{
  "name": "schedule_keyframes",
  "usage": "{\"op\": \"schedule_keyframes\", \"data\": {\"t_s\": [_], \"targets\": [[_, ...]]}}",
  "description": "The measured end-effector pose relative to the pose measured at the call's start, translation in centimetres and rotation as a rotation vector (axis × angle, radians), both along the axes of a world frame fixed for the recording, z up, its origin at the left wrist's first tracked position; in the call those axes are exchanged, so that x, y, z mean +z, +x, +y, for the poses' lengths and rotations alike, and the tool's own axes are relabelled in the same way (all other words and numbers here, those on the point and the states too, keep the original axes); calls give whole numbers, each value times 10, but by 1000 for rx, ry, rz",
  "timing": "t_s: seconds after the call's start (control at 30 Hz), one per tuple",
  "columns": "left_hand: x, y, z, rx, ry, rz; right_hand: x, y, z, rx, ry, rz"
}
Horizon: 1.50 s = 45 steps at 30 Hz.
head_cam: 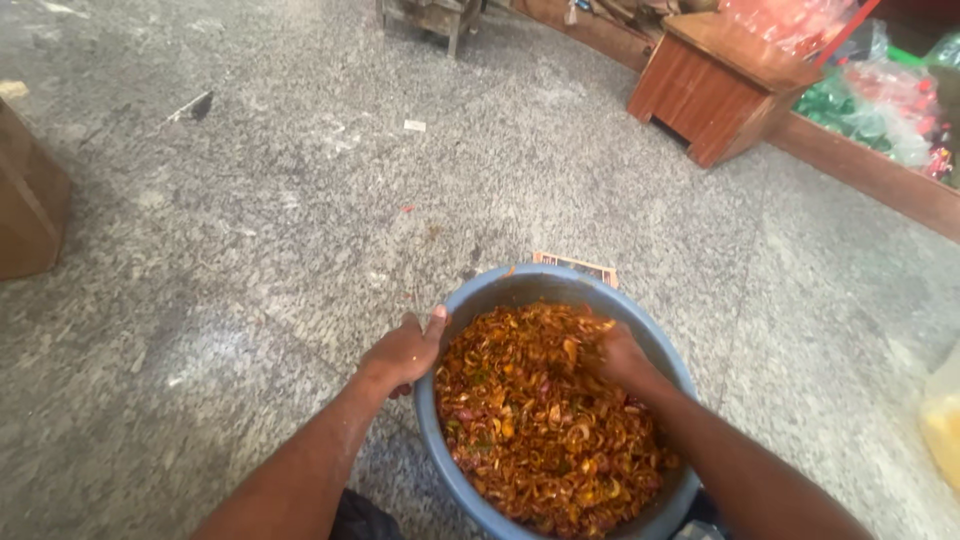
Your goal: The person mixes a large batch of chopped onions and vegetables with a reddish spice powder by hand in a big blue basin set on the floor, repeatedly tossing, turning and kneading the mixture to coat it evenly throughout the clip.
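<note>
Though every piece already looks coated in reddish-orange seasoning, the mixing is not over:
Box: brown, flat-sided block [30, 205] at the left edge of the frame.
Floor: speckled grey stone [250, 250], gritty, scuffed, a few scraps lying on it.
Left hand [405, 350]: grip closed on the basin's left rim, thumb hooked inside.
Basin [520, 285]: round, smooth blue-grey plastic, lower centre of the frame, nearly full.
Mix [530, 430]: thin, curled onion slices, glossy, evenly coloured; stirring seems largely done.
Right hand [620, 358]: fingers buried in the mix; grip cannot be told.
Stool: reddish wood [715, 80], boxy, upper right.
</note>
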State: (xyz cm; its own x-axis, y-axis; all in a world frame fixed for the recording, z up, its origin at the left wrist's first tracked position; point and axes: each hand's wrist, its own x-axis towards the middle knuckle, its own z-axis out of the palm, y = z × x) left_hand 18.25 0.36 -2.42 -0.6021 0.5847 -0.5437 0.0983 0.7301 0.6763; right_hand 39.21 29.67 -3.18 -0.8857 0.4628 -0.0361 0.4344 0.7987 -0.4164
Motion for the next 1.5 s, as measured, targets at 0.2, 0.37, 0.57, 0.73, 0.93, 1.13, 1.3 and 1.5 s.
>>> {"op": "schedule_keyframes", "data": {"t_s": [0.2, 0.37, 0.57, 0.73, 0.93, 1.13, 1.3, 1.5], "targets": [[16, -14, 14, -39, 77, 48, 29, 34, 13, 231, 281, 316], [16, -41, 70, -190, 63, 372, 45, 32, -2, -198, -396, 113], [19, -57, 138, -356, 169, 311, 47, 72, -22, 217, -250, -327], [8, -53, 151, -279, 234, 150, 12, 105, -18, 163, -188, -242], [2, -64, 106, 6, 230, 210, -32, 90, 7, 274, -103, 78], [-36, 37, 13, 656, 267, 296, -28, 52, 2, 59, -317, 191], [-47, 183, 18, 810, 334, -289, 18, 44, -28, 89, -113, 137], [15, 144, -3, -422, 131, -395, 50, 27, -73, 41, -296, 132]]}}
